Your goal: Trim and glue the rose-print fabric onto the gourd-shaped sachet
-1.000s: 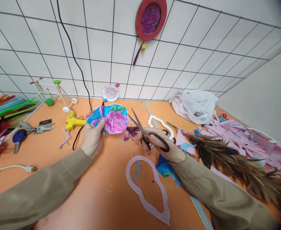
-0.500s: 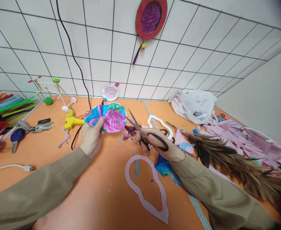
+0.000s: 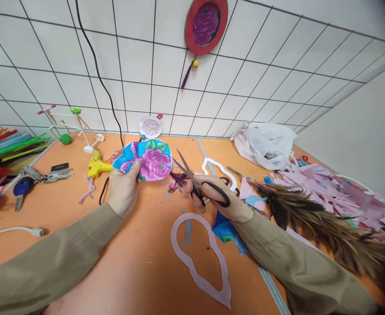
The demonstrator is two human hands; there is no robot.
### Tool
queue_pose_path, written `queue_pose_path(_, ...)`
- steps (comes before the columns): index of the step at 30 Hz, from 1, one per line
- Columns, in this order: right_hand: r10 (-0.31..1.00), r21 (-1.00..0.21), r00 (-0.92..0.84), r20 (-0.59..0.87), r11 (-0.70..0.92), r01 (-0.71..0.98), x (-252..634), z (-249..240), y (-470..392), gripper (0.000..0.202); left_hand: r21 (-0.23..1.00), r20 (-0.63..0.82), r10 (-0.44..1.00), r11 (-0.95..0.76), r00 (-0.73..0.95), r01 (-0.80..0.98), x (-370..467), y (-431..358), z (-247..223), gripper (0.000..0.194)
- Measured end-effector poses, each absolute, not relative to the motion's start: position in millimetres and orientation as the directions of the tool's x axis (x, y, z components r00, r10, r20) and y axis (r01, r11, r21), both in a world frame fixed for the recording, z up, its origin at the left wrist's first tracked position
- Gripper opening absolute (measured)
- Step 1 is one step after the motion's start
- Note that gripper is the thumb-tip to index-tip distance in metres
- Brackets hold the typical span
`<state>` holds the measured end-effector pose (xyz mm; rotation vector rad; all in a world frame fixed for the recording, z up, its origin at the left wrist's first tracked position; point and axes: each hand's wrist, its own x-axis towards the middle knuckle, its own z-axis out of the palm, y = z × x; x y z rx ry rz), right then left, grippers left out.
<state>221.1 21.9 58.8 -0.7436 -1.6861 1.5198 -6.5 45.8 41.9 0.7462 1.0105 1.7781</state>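
Observation:
My left hand (image 3: 124,189) grips a blue floral cutout (image 3: 155,162) with a large pink flower, thumb on top, held above the orange table (image 3: 139,262). In my right hand (image 3: 223,199) are black-handled scissors (image 3: 192,179), their blades parted and pointing up and left, just right of the cutout's edge. A dark purple tassel (image 3: 180,178) with a pink bead (image 3: 172,187) lies beneath the blades. Nearer me, a pale pink outline frame (image 3: 223,267) lies flat on the table.
A yellow glue gun (image 3: 97,166), keys (image 3: 56,175) and a stick frame (image 3: 69,122) are at the left. Brown feathers (image 3: 317,223), pink scraps (image 3: 330,188) and a white plastic bag (image 3: 266,144) are at the right. A red-rimmed oval ornament (image 3: 206,26) hangs on the tiled wall.
The floral cutout has shifted slightly left and up with my left hand. My right hand and the parted scissors look nearly unchanged.

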Motion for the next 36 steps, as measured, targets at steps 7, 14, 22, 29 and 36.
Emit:
queue_pose_path(7,0.795,-0.995,-0.598,0.100,0.069,-0.075,222.5,56.8,23.4,0.050,0.882,0.114,0.919,-0.268,-0.377,-0.387,-10.3,46.9,44.9,0.035)
queue_pose_path(14,0.779,-0.991,-0.623,0.067,-0.019,-0.130,224.8,54.9,25.0,0.049,0.876,0.093,0.924,-0.252,-0.370,-0.411,-10.5,48.2,43.5,0.039)
queue_pose_path(22,0.795,-0.991,-0.603,0.066,-0.019,-0.133,222.5,53.9,25.6,0.052,0.877,0.075,0.928,-0.236,-0.366,-0.418,-8.5,48.2,43.8,0.038)
queue_pose_path(29,0.798,-0.991,-0.600,0.066,-0.016,-0.131,222.7,52.9,26.3,0.054,0.883,0.088,0.932,-0.236,-0.350,-0.406,-9.5,49.3,41.7,0.036)
queue_pose_path(36,0.779,-0.980,-0.625,0.055,-0.078,-0.183,223.4,53.0,27.0,0.055,0.892,0.064,0.944,-0.199,-0.323,-0.407,-6.6,47.1,43.3,0.040)
